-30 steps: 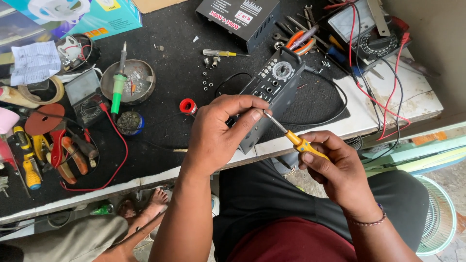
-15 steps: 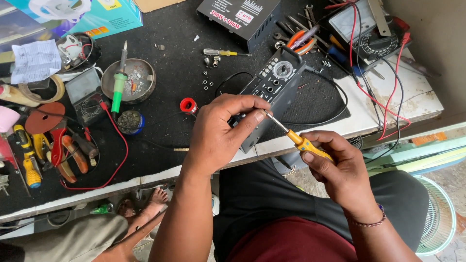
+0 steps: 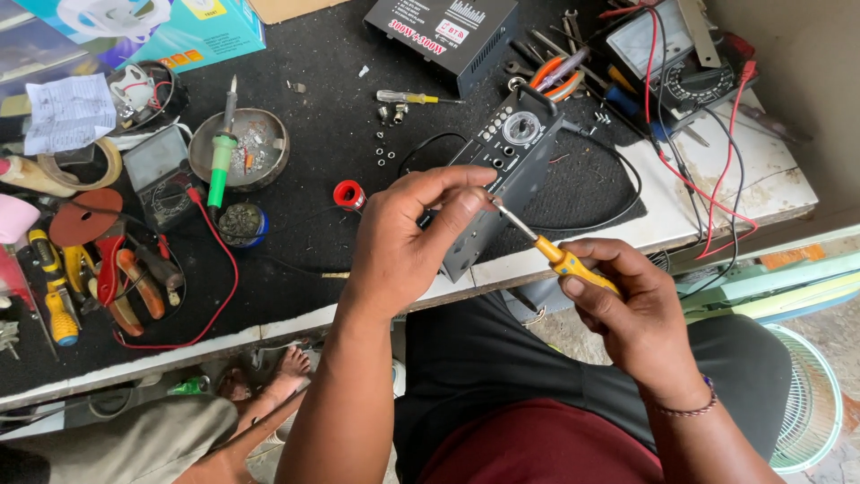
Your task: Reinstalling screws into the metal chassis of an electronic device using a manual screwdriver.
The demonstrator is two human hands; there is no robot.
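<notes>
Little shift since earlier frames: left hand [image 3: 408,242] still clamps black amplifier unit [image 3: 502,175] at bench edge, fingers curled, thumb steadying shaft. Right hand [image 3: 627,309] closed round yellow-handled screwdriver [image 3: 551,255], tip against unit's side. Black mat [image 3: 340,108] covers white bench [image 3: 761,179], crowded: soldering iron [image 3: 219,166] in metal bowl [image 3: 269,143], pliers [image 3: 116,278] left, multimeter [image 3: 672,63] right. Open room only below edge, over lap.

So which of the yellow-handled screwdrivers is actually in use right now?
The screwdriver held in the right hand, tip at the black audio unit by the left hand. The small screwdriver lies loose on the mat.
</notes>
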